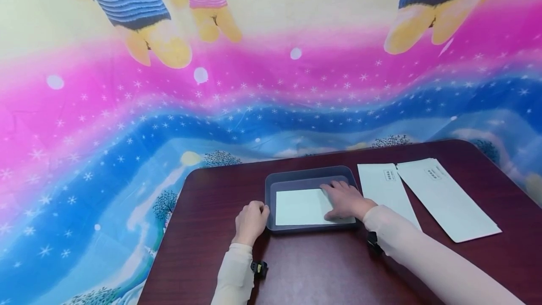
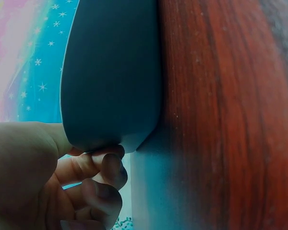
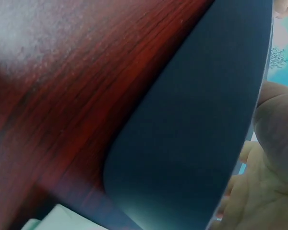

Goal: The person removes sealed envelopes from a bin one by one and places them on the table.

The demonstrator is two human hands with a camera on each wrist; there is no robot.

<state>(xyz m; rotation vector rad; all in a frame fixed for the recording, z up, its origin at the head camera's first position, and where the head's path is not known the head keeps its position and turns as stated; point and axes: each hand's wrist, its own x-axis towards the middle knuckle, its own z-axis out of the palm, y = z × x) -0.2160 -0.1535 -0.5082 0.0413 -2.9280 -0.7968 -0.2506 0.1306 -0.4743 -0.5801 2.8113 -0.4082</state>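
A dark grey shallow tray [image 1: 311,173] stands on the table, with a flat white paper rectangle [image 1: 298,207] lying inside it. At the tray's left side my left hand [image 1: 251,220] pinches the rim; in the left wrist view its curled fingers [image 2: 113,170] lie against the outer wall. My right hand [image 1: 345,200] reaches over the right rim into the tray. Its spread fingers and thumb rest over the right end of the white paper. From the right wrist camera, the tray wall [image 3: 182,124] partly hides that hand's fingers.
Right of the tray lie two groups of white envelopes [image 1: 449,204] with small printed boxes, fanned apart, the nearer group [image 1: 387,192] close to the tray. Beneath is a dark red wooden table [image 1: 203,229]. A printed cloth [image 1: 254,84] hangs behind it.
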